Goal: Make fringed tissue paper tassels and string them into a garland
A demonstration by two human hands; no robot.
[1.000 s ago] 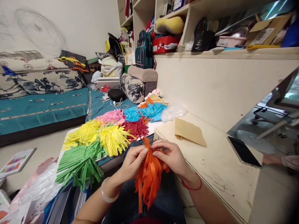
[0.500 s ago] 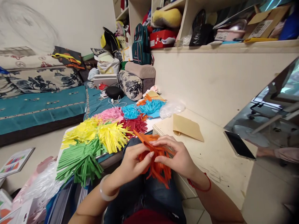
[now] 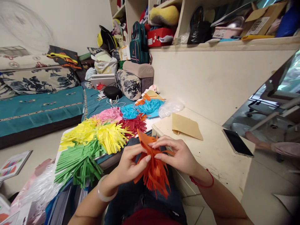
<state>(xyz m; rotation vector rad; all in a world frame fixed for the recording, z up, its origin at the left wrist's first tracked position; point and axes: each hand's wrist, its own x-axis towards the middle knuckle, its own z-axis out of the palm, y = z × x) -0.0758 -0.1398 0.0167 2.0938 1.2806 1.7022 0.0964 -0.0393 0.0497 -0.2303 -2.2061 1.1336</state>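
Note:
An orange paper tassel (image 3: 154, 175) hangs over my lap, its cut strips fanning downward and an uncut pointed end sticking up at the top left. My left hand (image 3: 133, 161) pinches its upper part from the left, thumb and fingers closed on the paper. From the other side my right hand (image 3: 175, 154) grips the same band with thumb and fingertips. Just left of my hands lie fringed paper bundles: yellow (image 3: 112, 137), green (image 3: 79, 162), dark red (image 3: 134, 125), pink (image 3: 109, 115) and blue (image 3: 150, 107).
On the wooden table (image 3: 211, 162) to the right are a folded tan paper (image 3: 187, 126) and a black phone (image 3: 237, 142). Clear plastic film (image 3: 171, 108) lies behind. A teal-covered sofa (image 3: 42, 103) stands at left. Another person's foot (image 3: 257, 142) shows beyond the table.
The orange tassel has turned slightly, so its strips hang lower and spread more toward me. Both hands keep their pinch on it. The view has shifted a little.

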